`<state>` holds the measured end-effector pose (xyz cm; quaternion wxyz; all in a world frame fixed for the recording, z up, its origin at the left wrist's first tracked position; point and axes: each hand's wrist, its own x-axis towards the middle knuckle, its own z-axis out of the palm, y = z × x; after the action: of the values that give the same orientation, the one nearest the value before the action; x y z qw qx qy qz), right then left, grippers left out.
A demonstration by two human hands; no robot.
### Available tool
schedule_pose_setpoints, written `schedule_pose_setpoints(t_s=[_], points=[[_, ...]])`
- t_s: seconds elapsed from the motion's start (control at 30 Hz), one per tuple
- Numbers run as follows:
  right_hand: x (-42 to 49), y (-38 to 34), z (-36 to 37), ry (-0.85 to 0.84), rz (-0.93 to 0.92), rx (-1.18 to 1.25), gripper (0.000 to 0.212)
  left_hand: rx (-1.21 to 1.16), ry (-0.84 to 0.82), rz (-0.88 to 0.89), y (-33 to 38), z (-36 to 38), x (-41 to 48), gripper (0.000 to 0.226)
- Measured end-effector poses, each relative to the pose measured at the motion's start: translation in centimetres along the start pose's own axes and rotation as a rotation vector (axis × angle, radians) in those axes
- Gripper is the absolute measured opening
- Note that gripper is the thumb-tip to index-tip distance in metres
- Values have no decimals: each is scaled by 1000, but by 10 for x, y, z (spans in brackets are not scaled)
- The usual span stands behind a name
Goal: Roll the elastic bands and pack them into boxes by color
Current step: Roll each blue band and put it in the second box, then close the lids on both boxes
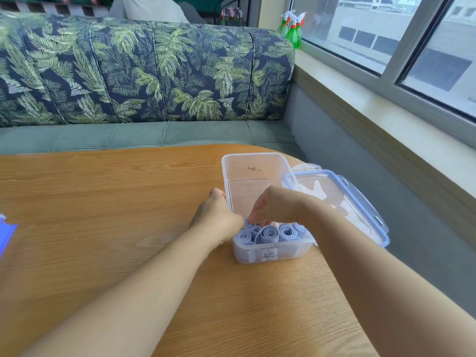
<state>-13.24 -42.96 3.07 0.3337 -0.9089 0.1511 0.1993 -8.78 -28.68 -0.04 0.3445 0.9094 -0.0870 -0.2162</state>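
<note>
Packing underway: box (260, 202) on counter (103, 202), near end holding row of rolled lilac bands (268, 234), far end bare. Right hand (273, 206) pinching roll in; left hand (219, 217) curled on box wall. Lid (360, 202) off, beside box.

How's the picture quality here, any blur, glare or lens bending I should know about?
Head view: daylight from the window lights the scene evenly; wide-angle bending curves the table edge; the rolled bands in the clear box read sharply; the lid shows mild glare.
</note>
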Motion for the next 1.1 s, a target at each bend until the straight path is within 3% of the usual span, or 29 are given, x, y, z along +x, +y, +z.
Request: schedule_pose_setpoints(t_s=[0.37,1.1], points=[[-3,3,0,18,-1,39,9,34,-1,-8,3,-2,-1,54],[-12,3,-6,115,-15,91,17,-11,48,-32,7,-20,-9,72]])
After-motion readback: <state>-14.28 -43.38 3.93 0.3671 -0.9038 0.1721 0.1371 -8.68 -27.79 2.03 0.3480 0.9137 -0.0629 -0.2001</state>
